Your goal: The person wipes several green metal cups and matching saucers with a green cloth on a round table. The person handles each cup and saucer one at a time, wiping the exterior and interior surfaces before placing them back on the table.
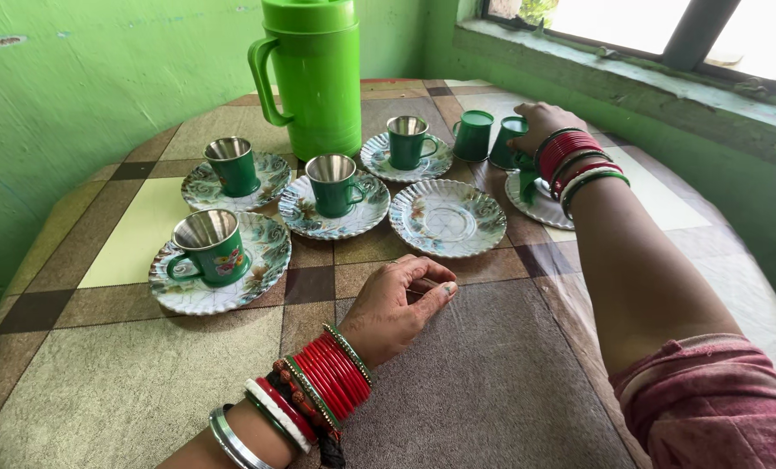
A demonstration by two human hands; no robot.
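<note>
At about one o'clock on the table (492, 382), the right hand (540, 122) has its grip clamped on an upright green cup (508, 142), mouth up, just above a saucer (540, 207). The left hand (397, 304) rests flat, fingers loosely together, holding nothing. Four other saucers each carry an empty steel-lined cup; one saucer (447, 217) is bare.

- The jug (316, 74) is smooth, glossy green plastic.
- The cups near the jug, such as the front cup (210, 247), have shiny metal inner linings and glossy green outsides.
- The empty saucer (447, 217), right of the jug, looks glossy, with a ribbed rim.
- The tablecloth (145, 382) looks smooth and faintly sheened.
- The bangles (336, 375) are glossy.
</note>
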